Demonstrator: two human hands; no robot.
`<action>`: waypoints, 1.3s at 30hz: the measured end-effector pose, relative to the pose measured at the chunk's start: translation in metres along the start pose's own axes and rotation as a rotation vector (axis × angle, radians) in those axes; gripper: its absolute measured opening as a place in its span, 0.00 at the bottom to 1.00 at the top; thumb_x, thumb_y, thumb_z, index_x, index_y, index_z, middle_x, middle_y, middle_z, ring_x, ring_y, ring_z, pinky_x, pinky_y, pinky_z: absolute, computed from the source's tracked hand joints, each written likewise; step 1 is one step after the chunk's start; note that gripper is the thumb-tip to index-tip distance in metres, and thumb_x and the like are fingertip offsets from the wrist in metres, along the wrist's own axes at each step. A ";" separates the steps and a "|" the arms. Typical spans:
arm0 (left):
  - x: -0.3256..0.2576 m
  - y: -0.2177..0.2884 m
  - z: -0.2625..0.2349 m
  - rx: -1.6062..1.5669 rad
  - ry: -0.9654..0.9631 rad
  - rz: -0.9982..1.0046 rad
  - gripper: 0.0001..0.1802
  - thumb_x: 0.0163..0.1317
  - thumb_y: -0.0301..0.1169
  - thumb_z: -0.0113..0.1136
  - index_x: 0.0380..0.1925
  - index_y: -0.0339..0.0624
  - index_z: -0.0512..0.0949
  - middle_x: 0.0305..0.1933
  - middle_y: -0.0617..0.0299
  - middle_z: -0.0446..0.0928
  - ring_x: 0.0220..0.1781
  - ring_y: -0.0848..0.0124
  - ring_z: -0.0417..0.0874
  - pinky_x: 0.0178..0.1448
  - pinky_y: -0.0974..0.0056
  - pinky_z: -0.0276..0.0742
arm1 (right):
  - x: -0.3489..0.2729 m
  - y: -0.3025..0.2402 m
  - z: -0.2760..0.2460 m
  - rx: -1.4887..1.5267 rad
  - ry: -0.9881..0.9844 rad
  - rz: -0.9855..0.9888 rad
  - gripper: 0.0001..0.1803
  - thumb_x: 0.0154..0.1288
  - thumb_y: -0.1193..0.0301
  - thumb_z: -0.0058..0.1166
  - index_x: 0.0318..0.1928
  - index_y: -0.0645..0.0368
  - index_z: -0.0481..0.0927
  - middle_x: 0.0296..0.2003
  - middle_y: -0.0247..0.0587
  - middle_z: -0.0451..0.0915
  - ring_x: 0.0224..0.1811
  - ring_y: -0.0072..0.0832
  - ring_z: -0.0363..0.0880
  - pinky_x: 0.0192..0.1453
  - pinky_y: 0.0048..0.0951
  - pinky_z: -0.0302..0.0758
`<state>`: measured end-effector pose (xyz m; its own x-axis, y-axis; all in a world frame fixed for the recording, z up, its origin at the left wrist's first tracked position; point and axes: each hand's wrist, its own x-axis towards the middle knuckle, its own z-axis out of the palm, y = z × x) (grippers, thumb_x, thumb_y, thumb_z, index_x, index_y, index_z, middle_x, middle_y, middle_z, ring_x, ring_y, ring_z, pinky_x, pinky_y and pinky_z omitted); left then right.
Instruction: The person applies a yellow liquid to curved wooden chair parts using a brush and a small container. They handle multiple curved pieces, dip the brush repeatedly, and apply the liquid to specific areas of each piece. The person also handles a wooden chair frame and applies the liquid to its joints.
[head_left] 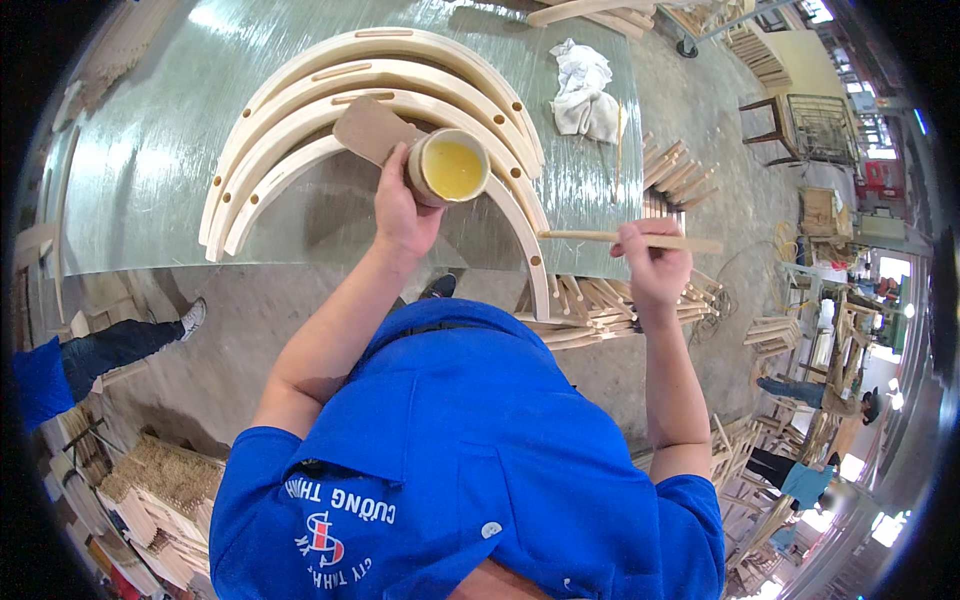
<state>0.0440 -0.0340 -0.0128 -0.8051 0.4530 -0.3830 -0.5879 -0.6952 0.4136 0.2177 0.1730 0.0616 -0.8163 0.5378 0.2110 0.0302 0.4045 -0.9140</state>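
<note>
**Reaching over a glossy table point(110, 200) of curved wooden arcs point(420, 74)**

Beyond my left hand point(405, 215), the arcs lie nested; a crumpled white cloth point(583, 90) lies beyond my right hand point(655, 265). The left grips a cup point(414, 172) of yellow liquid point(453, 168), a flat brown piece point(372, 130) jutting out beside it. The right pinches a thin wooden stick point(590, 236), its tip at the nearest arc point(541, 290); from here I cannot tell whether they touch.

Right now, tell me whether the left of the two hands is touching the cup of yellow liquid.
Touching. The head view shows it: the left hand wraps the cup at its near left side, skin against the wall with no gap.
</note>
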 end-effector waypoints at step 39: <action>-0.152 0.093 -0.171 -0.160 0.338 0.195 0.21 0.70 0.43 0.38 0.53 0.41 0.68 0.55 0.58 0.73 0.59 0.64 0.72 0.63 0.55 0.68 | -0.038 -0.007 0.049 -0.701 -0.413 -0.048 0.10 0.62 0.67 0.56 0.30 0.62 0.78 0.22 0.41 0.80 0.25 0.23 0.80 0.32 0.24 0.74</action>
<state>0.1249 -0.2624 -0.0573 -0.8132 0.1140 -0.5708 -0.3860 -0.8395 0.3823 0.2202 0.1135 0.0428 -0.9685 0.2476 -0.0256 0.2324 0.8626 -0.4494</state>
